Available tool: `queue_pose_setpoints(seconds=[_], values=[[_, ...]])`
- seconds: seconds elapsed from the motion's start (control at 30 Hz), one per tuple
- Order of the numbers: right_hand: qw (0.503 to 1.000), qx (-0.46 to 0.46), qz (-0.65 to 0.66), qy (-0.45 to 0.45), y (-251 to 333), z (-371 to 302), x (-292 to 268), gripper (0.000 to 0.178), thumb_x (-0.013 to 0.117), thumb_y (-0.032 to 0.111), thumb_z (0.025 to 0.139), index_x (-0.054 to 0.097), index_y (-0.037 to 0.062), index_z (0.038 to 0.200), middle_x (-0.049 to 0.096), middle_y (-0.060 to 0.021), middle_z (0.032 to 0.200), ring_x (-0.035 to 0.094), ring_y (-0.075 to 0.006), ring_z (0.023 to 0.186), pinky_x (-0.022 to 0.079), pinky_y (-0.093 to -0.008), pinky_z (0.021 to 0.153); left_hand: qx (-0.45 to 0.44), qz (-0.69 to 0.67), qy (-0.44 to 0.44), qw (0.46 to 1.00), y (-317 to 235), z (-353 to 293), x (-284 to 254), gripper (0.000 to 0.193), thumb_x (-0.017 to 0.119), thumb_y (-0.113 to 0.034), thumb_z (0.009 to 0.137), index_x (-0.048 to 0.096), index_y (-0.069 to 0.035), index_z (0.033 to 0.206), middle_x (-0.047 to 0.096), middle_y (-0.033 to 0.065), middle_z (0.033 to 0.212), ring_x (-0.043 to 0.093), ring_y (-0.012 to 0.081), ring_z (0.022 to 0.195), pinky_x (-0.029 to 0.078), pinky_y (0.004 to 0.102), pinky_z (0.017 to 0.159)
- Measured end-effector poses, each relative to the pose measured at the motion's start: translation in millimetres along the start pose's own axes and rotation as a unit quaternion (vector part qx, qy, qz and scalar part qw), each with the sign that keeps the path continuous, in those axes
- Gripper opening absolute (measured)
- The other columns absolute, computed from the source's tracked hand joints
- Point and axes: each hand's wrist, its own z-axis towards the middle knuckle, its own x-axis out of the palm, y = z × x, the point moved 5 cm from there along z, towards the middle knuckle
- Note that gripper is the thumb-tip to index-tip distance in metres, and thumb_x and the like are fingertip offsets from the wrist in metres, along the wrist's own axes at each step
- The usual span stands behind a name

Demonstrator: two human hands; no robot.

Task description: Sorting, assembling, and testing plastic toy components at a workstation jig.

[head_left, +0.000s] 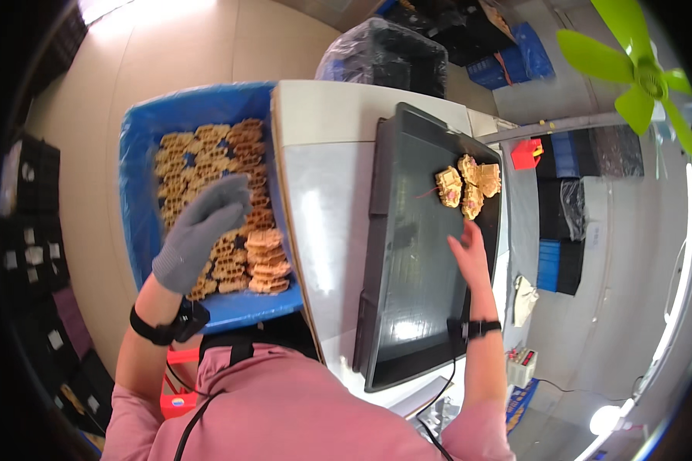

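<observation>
My left hand (210, 219), in a grey knitted glove, hovers over a blue bin (242, 310), fingers stretched out and nothing visible in them. Rows and stacks of tan, waffle-like pieces (196, 170) fill much of this bin; a taller stack (267, 261) stands at its near right corner. Bare and open, my right hand (470, 250) is over a black tray (407, 261), its fingertips just below a small cluster of similar golden pieces (471, 186). Whether a fingertip touches the lowest piece I cannot tell. A thin reddish strand sticks out from the cluster's left side.
The tray rests on a white table (319, 177) right of the bin. Beyond the table stands a black crate lined with clear plastic (388, 58). A red box (526, 154) sits past the tray's right side, and a green fan (642, 73) is at upper right.
</observation>
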Motion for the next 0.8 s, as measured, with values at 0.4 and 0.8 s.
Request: queue_pose_setpoints(seconds=[0.4, 0.8], values=[[0.977, 0.002, 0.211, 0.023, -16.1, 68.4, 41.4, 0.075, 0.077, 0.028, 0.073, 0.038, 0.0082, 0.133, 0.051, -0.02, 0.118, 0.05, -0.0293, 0.112, 0.044, -0.0388, 0.092, -0.119, 0.03, 0.215, 0.969, 48.3, 42.0, 219.0, 0.062, 0.056, -0.012, 0.093, 0.023, -0.003, 0.144, 0.044, 0.0137, 0.135, 0.044, 0.0231, 0.125, 0.038, 0.0361, 0.104], [0.931, 0.163, 0.065, -0.319, -153.5, 84.6, -32.8, 0.067, 0.07, 0.04, 0.08, 0.048, -0.0088, 0.12, 0.06, -0.0217, 0.103, 0.061, -0.0292, 0.094, 0.048, -0.0367, 0.084, -0.269, -0.102, 0.248, 0.925, 73.4, 50.4, 255.2, 0.048, 0.064, -0.02, 0.088, 0.044, -0.004, 0.129, 0.057, 0.0056, 0.113, 0.057, 0.0123, 0.1, 0.05, 0.0246, 0.076]])
